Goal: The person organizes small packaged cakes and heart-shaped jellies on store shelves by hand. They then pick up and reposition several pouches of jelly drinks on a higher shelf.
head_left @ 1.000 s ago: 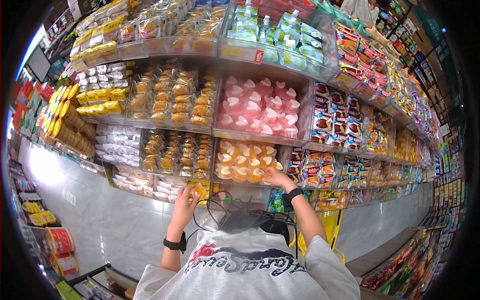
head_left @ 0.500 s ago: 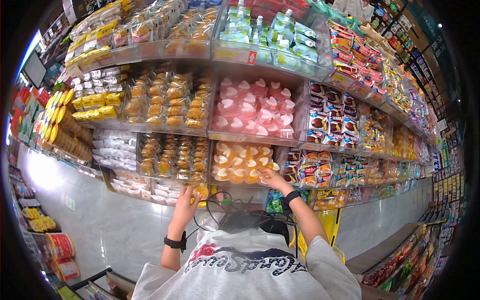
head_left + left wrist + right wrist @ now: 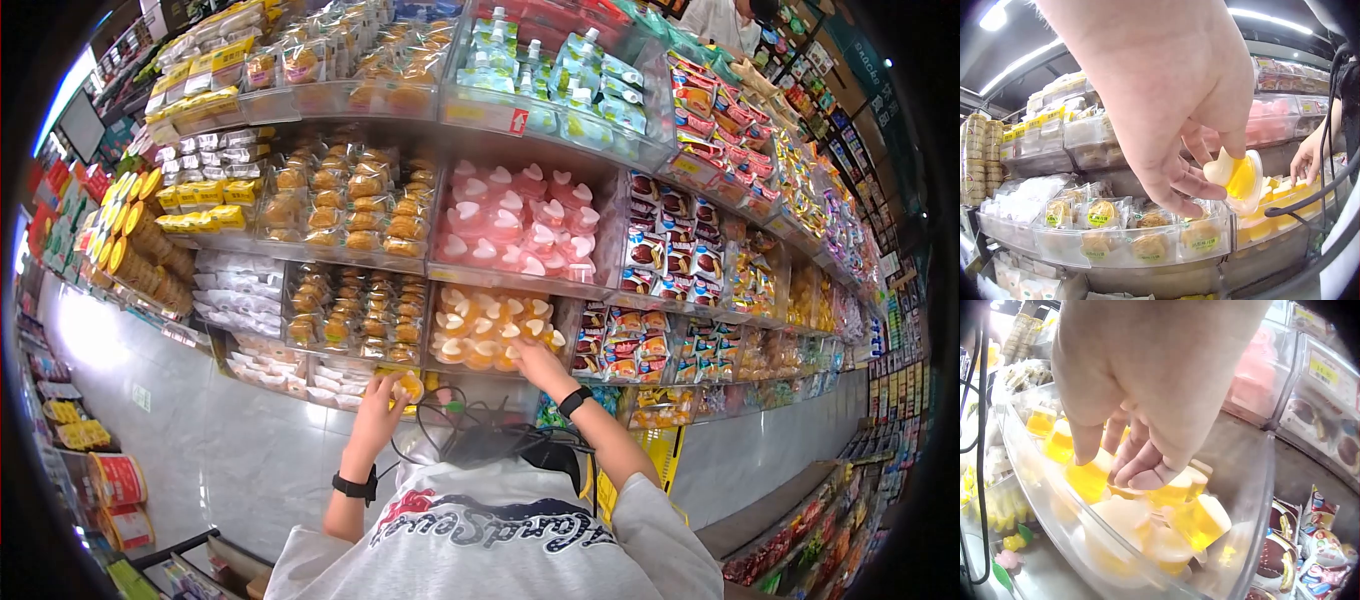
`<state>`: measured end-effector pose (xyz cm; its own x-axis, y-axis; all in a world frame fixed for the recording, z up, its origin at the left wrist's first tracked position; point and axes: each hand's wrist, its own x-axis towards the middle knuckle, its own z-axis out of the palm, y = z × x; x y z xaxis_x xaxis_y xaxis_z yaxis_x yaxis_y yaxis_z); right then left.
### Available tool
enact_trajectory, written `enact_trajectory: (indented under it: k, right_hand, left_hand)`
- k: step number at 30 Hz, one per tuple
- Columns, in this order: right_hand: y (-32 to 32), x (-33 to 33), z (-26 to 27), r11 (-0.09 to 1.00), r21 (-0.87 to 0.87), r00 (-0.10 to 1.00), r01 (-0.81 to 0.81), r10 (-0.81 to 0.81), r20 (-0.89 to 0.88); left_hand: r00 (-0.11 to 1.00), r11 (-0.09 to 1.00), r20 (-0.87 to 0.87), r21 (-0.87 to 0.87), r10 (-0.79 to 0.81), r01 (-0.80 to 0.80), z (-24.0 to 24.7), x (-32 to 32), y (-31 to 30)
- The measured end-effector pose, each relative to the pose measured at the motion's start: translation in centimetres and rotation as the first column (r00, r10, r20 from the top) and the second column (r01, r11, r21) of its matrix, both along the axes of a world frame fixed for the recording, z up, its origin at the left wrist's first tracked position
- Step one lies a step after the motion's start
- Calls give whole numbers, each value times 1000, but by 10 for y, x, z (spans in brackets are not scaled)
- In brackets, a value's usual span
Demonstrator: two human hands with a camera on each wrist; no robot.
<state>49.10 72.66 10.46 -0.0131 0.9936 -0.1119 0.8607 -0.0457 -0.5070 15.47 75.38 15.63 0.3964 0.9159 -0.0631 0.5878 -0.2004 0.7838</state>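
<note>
My left hand (image 3: 376, 408) pinches a yellow jelly cup (image 3: 1244, 181) with a pale heart-shaped end, held up in front of the shelf. Thumb and fingers are around its side in the left wrist view. My right hand (image 3: 545, 367) reaches down into a clear bin (image 3: 1260, 506) of yellow-orange jelly cups (image 3: 480, 322). There the thumb and curled fingers close about one yellow jelly cup (image 3: 1087, 481) among the others. Part of that cup is hidden by the hand.
Pink jelly cups (image 3: 520, 220) fill the bin above. Packaged round pastries (image 3: 355, 310) lie to the left, wrapped snacks (image 3: 622, 345) to the right. Black cables (image 3: 1310, 206) hang in front of the body. A yellow basket (image 3: 655, 465) stands at the lower right.
My right hand has shifted left within the bin, onto another part of the jelly cups. The left hand keeps its jelly cup at nearly the same place.
</note>
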Motion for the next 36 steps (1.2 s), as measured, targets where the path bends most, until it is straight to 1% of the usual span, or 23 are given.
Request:
enact_trajectory:
  k: [4,7,9,10,12,13,16,19,22,27,30,34,36]
  right_hand:
    - [2,-6,6,1000,-28,1000,0,0,10]
    - [8,-14,23,999,-34,987,-4,10,163]
    - [18,-22,32,996,-85,995,-31,38,89]
    - [22,-26,33,993,-110,997,-45,51,52]
    - [26,-33,27,993,-77,996,-92,92,-11]
    - [29,-34,22,992,-58,993,-116,114,-42]
    - [33,-38,12,981,-27,980,-191,193,51]
    - [33,-42,22,976,-81,976,-203,208,59]
    - [31,-41,21,974,-96,977,-203,208,46]
    - [27,-39,17,980,-32,980,-198,199,21]
    - [23,-37,15,976,25,977,-214,214,17]
    - [21,-36,21,970,96,974,-225,226,-3]
    - [20,-31,36,976,131,983,-174,165,79]
  left_hand:
    - [999,1000,28,-3,24,-24,-3,-7,-7]
    - [1000,1000,7,-6,29,-29,-3,-12,-10]
    - [999,999,1,1,32,-32,-5,-13,-11]
    - [1000,999,0,31,28,-28,-4,-13,-11]
    - [1000,996,-3,92,20,-20,-1,-11,-11]
    - [1000,997,-4,71,23,-22,1,-10,-11]
    - [999,999,-8,29,34,-34,6,-8,-10]
    - [999,999,-10,20,37,-37,4,-10,-11]
    - [999,999,-2,21,34,-34,-2,-12,-13]
    - [1000,999,7,29,20,-20,1,-10,-12]
    - [1000,998,-20,66,-1,2,-3,-7,-8]
    - [1000,999,-16,31,-23,24,-2,-1,-4]
    - [999,1000,-24,-5,-31,31,2,2,-3]
